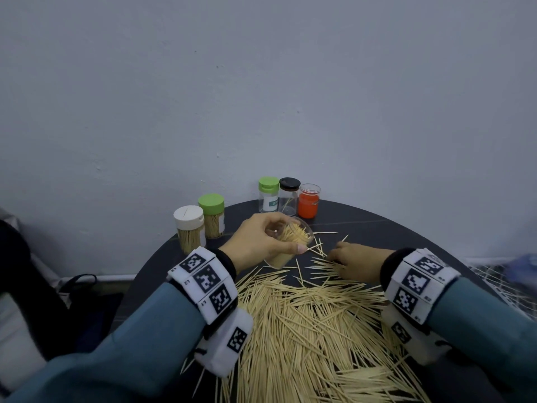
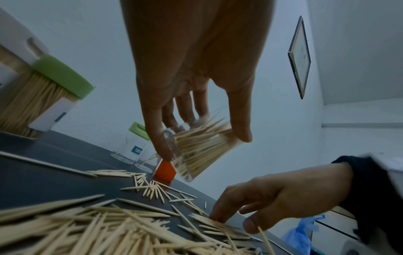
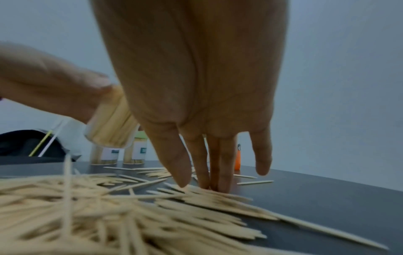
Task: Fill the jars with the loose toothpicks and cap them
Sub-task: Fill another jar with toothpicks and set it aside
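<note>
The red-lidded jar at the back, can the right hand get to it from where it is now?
Probably yes. The right hand rests on loose toothpicks, and only bare table with a few stray picks lies between it and the red-lidded jar. The left hand and its tilted jar sit off to the side.

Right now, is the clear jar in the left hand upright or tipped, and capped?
Tipped and uncapped. The left hand holds the clear jar off the table, its open mouth angled up and away, packed with toothpicks, no lid on it.
</note>
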The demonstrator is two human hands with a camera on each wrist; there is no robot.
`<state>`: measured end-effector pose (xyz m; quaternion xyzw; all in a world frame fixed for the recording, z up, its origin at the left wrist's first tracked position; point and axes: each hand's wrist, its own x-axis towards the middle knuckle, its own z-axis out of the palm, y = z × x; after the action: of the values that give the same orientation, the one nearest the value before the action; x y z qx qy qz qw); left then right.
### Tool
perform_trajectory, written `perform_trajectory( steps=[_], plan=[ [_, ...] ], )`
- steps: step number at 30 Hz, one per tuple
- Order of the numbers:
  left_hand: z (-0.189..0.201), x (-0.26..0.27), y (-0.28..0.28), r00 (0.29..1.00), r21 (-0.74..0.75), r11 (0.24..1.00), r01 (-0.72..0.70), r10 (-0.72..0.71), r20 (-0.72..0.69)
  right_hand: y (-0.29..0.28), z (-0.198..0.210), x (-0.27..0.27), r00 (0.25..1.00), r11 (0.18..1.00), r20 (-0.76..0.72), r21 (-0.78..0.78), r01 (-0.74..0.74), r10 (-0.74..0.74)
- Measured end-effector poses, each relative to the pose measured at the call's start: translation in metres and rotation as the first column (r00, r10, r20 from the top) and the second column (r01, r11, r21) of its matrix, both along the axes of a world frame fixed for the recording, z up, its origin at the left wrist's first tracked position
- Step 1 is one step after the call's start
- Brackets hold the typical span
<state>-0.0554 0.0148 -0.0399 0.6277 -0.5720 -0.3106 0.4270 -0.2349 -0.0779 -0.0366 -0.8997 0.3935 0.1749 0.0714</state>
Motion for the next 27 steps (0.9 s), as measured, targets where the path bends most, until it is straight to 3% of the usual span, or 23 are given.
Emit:
perform_trajectory(
  steps=[5, 18, 27],
  plan=[
    [0.0, -0.004, 0.003, 1.0, 0.003, 1.0, -0.001, 0.001, 0.013, 0.018, 0.004, -0.01, 0.996, 0.996, 0.017, 0.021, -0.086, 0.085],
    [0.003, -0.012, 0.013, 1.0, -0.017, 1.0, 0.01, -0.01, 0.02, 0.04, -0.002, -0.011, 0.996, 0.998, 0.07, 0.012, -0.06, 0.059],
    [0.004, -0.011, 0.014, 1.0, -0.02, 1.0, 0.007, -0.006, 0.02, 0.044, -0.003, -0.002, 0.993, 0.993, -0.005, -0.006, -0.115, 0.115]
  ],
)
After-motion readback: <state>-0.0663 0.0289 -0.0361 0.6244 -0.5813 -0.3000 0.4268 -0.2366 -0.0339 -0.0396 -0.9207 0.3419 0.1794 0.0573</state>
